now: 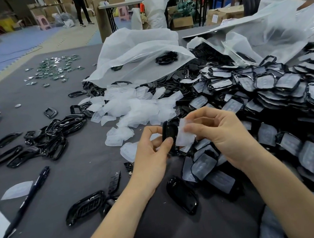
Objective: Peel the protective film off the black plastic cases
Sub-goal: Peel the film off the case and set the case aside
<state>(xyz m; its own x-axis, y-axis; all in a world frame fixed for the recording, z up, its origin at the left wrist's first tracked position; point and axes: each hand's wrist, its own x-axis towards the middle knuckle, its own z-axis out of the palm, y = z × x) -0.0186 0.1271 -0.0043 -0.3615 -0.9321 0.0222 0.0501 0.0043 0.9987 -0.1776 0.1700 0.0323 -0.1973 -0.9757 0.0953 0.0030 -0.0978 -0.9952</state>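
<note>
Lower centre, the left hand point(151, 154) curls its grip round a black case point(168, 131); the right hand point(222, 133) grip pinches the film point(183, 137) at its right edge.

The left grip point(152, 146) and right grip point(222, 135) are bare hands with short, plain fingernails. Over the tabletop point(69, 184), the left forearm point(115, 224) and right forearm point(286, 191) are slim and bare.

You find no word, brand or number here that can be read. The pale label on the brown cardboard box point(227, 13) far behind is blurred, and the raised marks inside the glossy black oval plastic frame point(85, 207) at your lower left stay illegible.
</note>
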